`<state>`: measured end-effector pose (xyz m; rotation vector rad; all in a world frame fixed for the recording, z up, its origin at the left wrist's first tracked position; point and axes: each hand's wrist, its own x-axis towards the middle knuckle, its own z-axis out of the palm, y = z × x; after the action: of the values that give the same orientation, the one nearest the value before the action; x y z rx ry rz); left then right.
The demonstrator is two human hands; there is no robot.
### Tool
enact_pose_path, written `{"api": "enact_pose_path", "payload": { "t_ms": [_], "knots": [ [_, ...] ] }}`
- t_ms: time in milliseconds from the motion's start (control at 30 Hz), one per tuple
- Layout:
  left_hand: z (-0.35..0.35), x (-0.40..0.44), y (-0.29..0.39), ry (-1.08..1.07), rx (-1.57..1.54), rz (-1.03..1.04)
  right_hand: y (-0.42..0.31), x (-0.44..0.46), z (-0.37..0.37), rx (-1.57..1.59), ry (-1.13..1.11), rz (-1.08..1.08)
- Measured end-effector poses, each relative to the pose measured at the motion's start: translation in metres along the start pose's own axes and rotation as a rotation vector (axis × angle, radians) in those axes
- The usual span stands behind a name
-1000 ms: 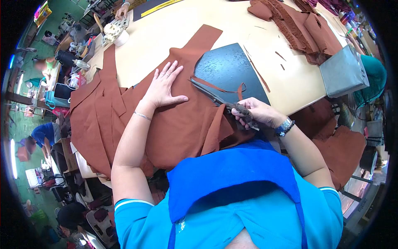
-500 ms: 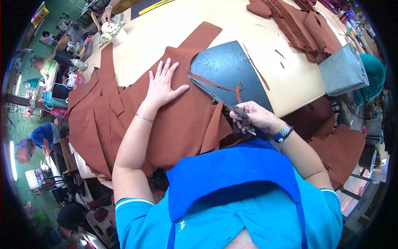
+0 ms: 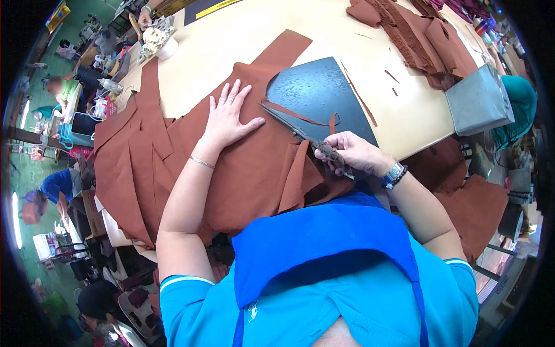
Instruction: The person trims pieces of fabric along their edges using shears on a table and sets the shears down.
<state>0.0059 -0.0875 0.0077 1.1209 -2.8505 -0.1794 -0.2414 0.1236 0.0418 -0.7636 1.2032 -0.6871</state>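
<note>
At the bottom centre of the frame, nearest the camera, a bright blue apron [image 3: 324, 237] covers a turquoise shirt [image 3: 370, 306]. Above it, right of centre, the right hand [image 3: 354, 154] has its grip curled firmly round the handles of the scissors [image 3: 291, 127]. Their blades point to the upper left along the edge of the brown cloth [image 3: 254, 179]; how far they are parted I cannot tell.

The cloth fills the middle and left of the frame. At centre, the left hand [image 3: 231, 120] lies palm down on it with fingers spread, its grip wide and holding nothing.

Compared with 0.5 s ago, the right hand sits a little higher and more of the blades shows, while the left hand has barely shifted. I read this as a scissor stroke under way on cloth kept steady by the flat palm.

Beside the blades, 1 thin strip [image 3: 300, 117] curls over a black board [image 3: 318, 87]; whether it is joined to the cloth is unclear.

Farther out, on the pale tabletop [image 3: 410, 115], a grey box [image 3: 480, 101] stands at the right, and brown pieces [image 3: 428, 43] lie heaped at the upper right. At the upper left are a white pot [image 3: 167, 50], a yellow ruler [image 3: 219, 8] and another person's hand [image 3: 144, 17].
</note>
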Motion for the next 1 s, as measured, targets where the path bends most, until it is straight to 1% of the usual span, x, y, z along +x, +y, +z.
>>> {"api": "enact_pose_path", "payload": {
  "t_ms": [233, 333, 433, 633, 733, 833, 1000],
  "knots": [
    [0.005, -0.004, 0.010, 0.034, 0.029, -0.071, 0.011, -0.005, 0.013, 0.205, 0.009, -0.059],
    [0.007, -0.007, 0.017, 0.043, 0.033, -0.096, 0.010, -0.004, 0.013, 0.155, 0.003, -0.053],
    [0.006, -0.009, 0.021, 0.033, 0.044, -0.095, -0.004, -0.005, 0.011, 0.081, -0.017, 0.018],
    [0.007, -0.009, 0.021, 0.031, 0.054, -0.093, 0.002, 0.005, 0.006, 0.032, 0.017, -0.002],
    [0.007, -0.009, 0.021, 0.029, 0.049, -0.098, 0.001, 0.004, 0.004, -0.215, 0.061, -0.064],
    [0.007, -0.010, 0.021, 0.026, 0.050, -0.100, 0.003, 0.002, 0.002, -0.225, 0.032, -0.116],
    [0.007, -0.010, 0.022, 0.037, 0.035, -0.107, 0.006, -0.003, 0.009, -0.081, 0.040, -0.061]
  ]
}}
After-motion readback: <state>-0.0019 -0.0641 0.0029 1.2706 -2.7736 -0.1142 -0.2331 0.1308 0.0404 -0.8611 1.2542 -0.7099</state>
